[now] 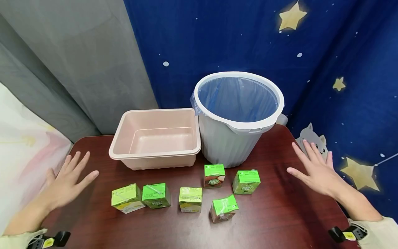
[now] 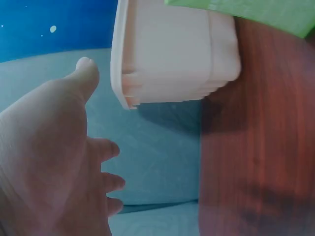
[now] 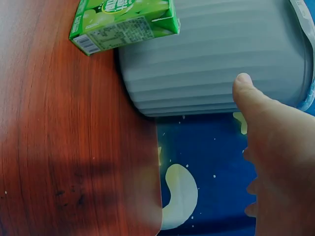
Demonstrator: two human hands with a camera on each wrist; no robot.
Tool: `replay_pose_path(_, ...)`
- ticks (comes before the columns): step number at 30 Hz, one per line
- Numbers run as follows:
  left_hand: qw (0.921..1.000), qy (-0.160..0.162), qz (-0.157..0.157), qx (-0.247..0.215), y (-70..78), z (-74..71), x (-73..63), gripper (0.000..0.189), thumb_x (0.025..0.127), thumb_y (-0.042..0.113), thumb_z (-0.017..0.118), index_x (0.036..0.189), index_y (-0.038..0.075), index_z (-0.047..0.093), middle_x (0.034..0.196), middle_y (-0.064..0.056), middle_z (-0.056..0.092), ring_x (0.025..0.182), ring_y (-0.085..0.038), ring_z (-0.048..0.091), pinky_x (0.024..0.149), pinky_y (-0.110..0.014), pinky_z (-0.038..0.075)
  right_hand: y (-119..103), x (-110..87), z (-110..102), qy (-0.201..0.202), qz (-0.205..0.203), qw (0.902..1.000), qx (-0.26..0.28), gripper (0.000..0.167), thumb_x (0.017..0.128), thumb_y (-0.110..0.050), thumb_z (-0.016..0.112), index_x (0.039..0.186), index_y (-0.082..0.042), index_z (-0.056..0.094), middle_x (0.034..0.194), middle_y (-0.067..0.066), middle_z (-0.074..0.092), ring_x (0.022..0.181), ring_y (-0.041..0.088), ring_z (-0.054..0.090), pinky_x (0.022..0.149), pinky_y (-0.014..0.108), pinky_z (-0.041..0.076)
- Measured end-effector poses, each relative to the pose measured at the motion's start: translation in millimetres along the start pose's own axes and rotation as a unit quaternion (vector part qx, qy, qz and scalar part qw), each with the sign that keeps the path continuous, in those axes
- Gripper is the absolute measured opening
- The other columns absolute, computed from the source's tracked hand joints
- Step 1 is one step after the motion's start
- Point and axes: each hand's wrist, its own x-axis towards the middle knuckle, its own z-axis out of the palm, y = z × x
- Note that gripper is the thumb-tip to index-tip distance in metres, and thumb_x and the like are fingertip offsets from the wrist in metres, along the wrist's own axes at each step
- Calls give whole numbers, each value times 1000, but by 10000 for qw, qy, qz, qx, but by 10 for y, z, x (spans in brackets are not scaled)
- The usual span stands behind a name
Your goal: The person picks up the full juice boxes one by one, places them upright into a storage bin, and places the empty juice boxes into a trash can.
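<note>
Left hand lower left, right hand lower right, both splayed, I face six cartons, lower centre.

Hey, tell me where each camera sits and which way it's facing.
Head: worn on the head, looking forward and down at the table, pink tub, bin and six cartons; left hand, right hand and forearms show.
Left wrist: on that wrist, looking past the left hand's thumb and fingertips at the tub's side.
Right wrist: on that wrist, looking past the right hand at the bin's side and one green carton.
Shared: head and right wrist both show the bin.
</note>
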Motion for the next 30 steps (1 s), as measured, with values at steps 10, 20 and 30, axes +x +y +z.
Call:
replay_pose_path(10,9902,293,616,-1219,31,-277,356,64,110,23,43,156,-13,16,155,-44,16,147,-57,6,124,-39,-4,-152,102,-16,311,-525,9945,851,80,98,-31,70,162,-14,27,163,28,21,152,46,12,117,70,-4)
replay_pose_path(20,9851,-299,-17,-1692,181,-484,738,70,111,34,41,155,-14,17,153,-42,26,132,-58,40,110,-39,41,-384,245,31,290,-1049,9776,1801,69,97,-16,71,157,-14,39,158,18,37,149,19,27,121,30,21)
replay_pose_path(30,9316,-1396,-598,-3301,230,-457,1053,80,110,40,43,157,-12,4,154,-40,27,96,15,55,86,-41,60,-584,360,249,-14,-1585,9458,2833,62,94,0,68,151,-5,45,145,18,54,133,-4,44,106,8,31)
